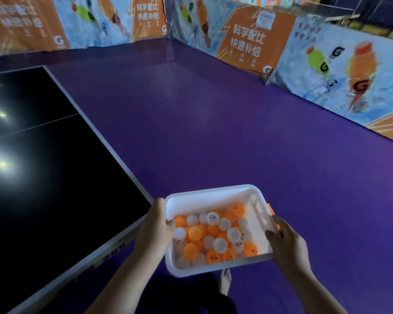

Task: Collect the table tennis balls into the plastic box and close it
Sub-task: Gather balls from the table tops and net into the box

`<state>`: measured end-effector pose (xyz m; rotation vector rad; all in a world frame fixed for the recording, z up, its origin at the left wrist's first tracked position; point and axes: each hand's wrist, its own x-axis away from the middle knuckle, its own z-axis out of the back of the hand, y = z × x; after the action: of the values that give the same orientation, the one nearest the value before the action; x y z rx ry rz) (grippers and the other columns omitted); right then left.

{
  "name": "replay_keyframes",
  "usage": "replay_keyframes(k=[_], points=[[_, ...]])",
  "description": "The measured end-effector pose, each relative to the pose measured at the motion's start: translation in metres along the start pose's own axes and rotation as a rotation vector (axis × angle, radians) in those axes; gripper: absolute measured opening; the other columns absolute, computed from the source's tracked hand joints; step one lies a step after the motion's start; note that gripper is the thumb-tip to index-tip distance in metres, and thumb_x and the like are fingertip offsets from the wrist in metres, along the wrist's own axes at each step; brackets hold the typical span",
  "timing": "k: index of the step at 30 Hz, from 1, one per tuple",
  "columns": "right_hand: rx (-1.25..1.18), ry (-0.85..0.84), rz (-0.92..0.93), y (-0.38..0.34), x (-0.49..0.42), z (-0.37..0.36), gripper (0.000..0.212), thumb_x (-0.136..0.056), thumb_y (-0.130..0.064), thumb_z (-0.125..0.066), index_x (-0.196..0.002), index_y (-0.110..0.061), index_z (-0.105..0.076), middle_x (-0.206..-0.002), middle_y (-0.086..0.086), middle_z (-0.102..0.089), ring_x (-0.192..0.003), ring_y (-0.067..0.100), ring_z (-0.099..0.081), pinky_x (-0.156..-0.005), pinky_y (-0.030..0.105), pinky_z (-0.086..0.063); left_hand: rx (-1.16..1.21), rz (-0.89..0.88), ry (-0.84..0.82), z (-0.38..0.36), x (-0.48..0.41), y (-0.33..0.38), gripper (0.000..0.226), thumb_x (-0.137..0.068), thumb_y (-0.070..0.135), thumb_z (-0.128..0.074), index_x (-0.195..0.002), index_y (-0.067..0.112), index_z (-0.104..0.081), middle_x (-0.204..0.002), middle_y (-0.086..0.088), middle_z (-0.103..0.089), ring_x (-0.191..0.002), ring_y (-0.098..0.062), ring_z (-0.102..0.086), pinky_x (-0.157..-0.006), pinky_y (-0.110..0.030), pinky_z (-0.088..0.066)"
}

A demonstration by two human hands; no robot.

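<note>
I hold a white plastic box (211, 194) in the air at the lower middle of the head view, above the purple floor. It has no lid on and an orange clasp (270, 208) shows on its right side. Several orange and white table tennis balls (216, 236) lie in it. My left hand (156, 227) grips the box's left rim, thumb over the edge. My right hand (286, 242) grips the right rim. No lid is in view.
A dark table tennis table (43, 155) with a white edge fills the left side, its corner just left of the box. Purple floor (236, 132) spreads ahead and right, fenced by printed barrier panels (327, 71). A bare foot (225, 281) shows below the box.
</note>
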<state>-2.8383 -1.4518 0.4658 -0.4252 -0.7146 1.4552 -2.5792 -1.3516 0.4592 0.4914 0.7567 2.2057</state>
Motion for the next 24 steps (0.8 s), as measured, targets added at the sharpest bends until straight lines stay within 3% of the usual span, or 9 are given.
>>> replay_keyframes(k=[10, 16, 19, 24], points=[[0.118, -0.157, 0.249, -0.109, -0.268, -0.030, 0.038, -0.090, -0.016, -0.052, -0.128, -0.021, -0.055, -0.074, -0.006, -0.061, -0.065, 0.010, -0.058, -0.047, 0.022, -0.039, 0.054, 0.153, 0.148, -0.035, -0.209, 0.074, 0.036, -0.088, 0.015, -0.058, -0.120, 0.013, -0.045, -0.107, -0.004, -0.063, -0.092, -0.021, -0.063, -0.072, -0.035, -0.053], [0.180, -0.312, 0.419, -0.209, -0.384, -0.085, 0.038, -0.091, -0.017, -0.052, -0.128, -0.023, -0.054, -0.078, -0.004, -0.061, -0.068, 0.013, -0.057, -0.049, 0.023, -0.038, 0.088, 0.288, 0.290, -0.024, -0.305, 0.068, 0.027, -0.084, 0.013, -0.060, -0.106, 0.014, -0.045, -0.103, -0.004, -0.062, -0.093, -0.028, -0.062, -0.072, -0.035, -0.050], [0.164, -0.383, 0.476, -0.257, -0.421, -0.132, 0.040, -0.089, -0.017, -0.053, -0.128, -0.026, -0.055, -0.086, -0.003, -0.063, -0.074, 0.014, -0.058, -0.054, 0.025, -0.042, 0.100, 0.361, 0.369, -0.008, -0.353, 0.049, 0.030, -0.085, 0.015, -0.059, -0.109, 0.020, -0.042, -0.097, 0.001, -0.059, -0.082, -0.021, -0.062, -0.066, -0.037, -0.055], [0.136, -0.425, 0.547, -0.345, -0.478, -0.204, 0.037, -0.089, -0.015, -0.053, -0.125, -0.027, -0.057, -0.080, -0.012, -0.061, -0.071, 0.005, -0.057, -0.053, 0.023, -0.044, 0.122, 0.407, 0.447, 0.023, -0.454, 0.016, 0.028, -0.088, 0.014, -0.058, -0.110, 0.020, -0.042, -0.089, 0.006, -0.054, -0.071, -0.008, -0.057, -0.054, -0.024, -0.048]])
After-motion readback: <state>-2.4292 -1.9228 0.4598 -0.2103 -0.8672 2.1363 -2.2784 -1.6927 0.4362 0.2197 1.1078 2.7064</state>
